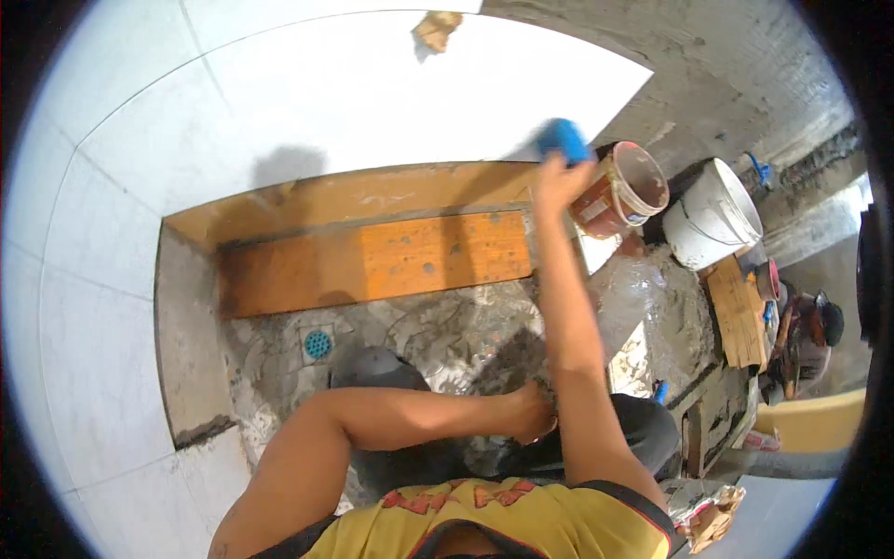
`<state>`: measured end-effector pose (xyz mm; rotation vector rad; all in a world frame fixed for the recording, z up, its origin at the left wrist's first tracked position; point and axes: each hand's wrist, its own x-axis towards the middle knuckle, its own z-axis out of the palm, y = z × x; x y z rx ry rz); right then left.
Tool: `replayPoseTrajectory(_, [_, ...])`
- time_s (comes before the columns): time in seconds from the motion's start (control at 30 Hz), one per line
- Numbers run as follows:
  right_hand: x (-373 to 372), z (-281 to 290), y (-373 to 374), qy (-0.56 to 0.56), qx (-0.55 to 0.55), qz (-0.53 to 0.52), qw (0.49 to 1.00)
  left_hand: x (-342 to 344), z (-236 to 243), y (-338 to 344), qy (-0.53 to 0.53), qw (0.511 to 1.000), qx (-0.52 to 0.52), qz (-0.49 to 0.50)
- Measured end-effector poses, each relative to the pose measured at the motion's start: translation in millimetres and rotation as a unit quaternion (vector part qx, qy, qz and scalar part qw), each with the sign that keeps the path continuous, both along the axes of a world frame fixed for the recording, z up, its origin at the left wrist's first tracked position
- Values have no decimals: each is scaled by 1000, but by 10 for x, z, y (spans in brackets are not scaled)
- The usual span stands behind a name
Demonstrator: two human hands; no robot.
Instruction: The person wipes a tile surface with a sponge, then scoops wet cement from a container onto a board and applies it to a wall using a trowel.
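Mostly white tile wall (372, 102); below, grey floor (396, 326), orange board (400, 252); rightward, white bucket (694, 233), reddish bucket (593, 207). Left hand (531, 412): cannot tell its grip. Right hand (563, 177) closed round a blurred blue object (562, 140) near the wall's lower right edge.

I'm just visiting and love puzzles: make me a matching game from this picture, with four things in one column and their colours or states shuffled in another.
Things:
1. Right hand
2. Drain cover
3. Bucket nearer the right hand
4. Long panel nearest the drain cover

Colours or states:
A. Reddish brown
B. Holding a blurred blue object
C. Orange
D. Teal and round

Right pairs: 1-B, 2-D, 3-A, 4-C
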<state>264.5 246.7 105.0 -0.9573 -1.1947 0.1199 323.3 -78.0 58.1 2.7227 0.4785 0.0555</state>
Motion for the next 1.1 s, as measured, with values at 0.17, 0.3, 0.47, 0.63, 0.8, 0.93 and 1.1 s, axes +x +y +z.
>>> replayPoseTrajectory(0.17, [-161,-40,208,36,-162,-60,984,-71,308,-74,178,983,-27,-41])
replayPoseTrajectory(0.3, [-1404,-301,-543,-57,-98,53,992,-92,133,-153,36,999,-4,6])
replayPoseTrajectory(0.47, [-1939,-36,-1253,-238,-13,365,900,-8,-280,-179,-74,997,19,30])
replayPoseTrajectory(0.63, [-1599,575,-863,-5,-4,244,970,128,-648,-121,-209,967,104,106])
replayPoseTrajectory(0.8, [-1867,336,-947,-323,-48,275,904,12,-490,-77,-131,988,36,67])
replayPoseTrajectory(0.93, [-1772,-74,-1519,-499,-57,475,723,-146,-122,-59,-21,999,-22,39])
replayPoseTrajectory(1.1, [-74,573,-1051,-216,13,213,953,-188,121,92,140,988,-51,-37])
